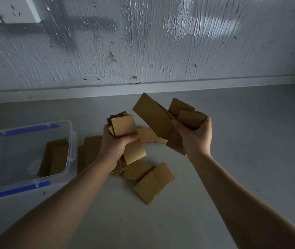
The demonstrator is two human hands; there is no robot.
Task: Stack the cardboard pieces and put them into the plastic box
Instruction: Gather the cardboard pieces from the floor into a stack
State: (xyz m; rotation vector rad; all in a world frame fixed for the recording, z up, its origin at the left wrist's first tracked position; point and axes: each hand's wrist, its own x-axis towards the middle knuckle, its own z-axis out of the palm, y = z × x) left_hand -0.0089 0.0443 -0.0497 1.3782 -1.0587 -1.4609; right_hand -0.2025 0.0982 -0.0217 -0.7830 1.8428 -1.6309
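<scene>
My left hand (pixel 117 143) grips an upright bundle of brown cardboard pieces (pixel 123 125) above the floor. My right hand (pixel 194 135) holds a second, fanned-out bunch of cardboard pieces (pixel 154 115), with one long strip pointing up and left. Loose cardboard pieces (pixel 153 182) lie on the grey floor below and between my hands. The clear plastic box (pixel 71 151) with blue latches stands at the left. A few cardboard pieces (pixel 57 159) lie flat inside it.
A white textured wall (pixel 143 42) with a skirting ledge runs across the back. More cardboard (pixel 89 150) lies flat on the floor right beside the box. The grey floor (pixel 251 141) stretches to the right.
</scene>
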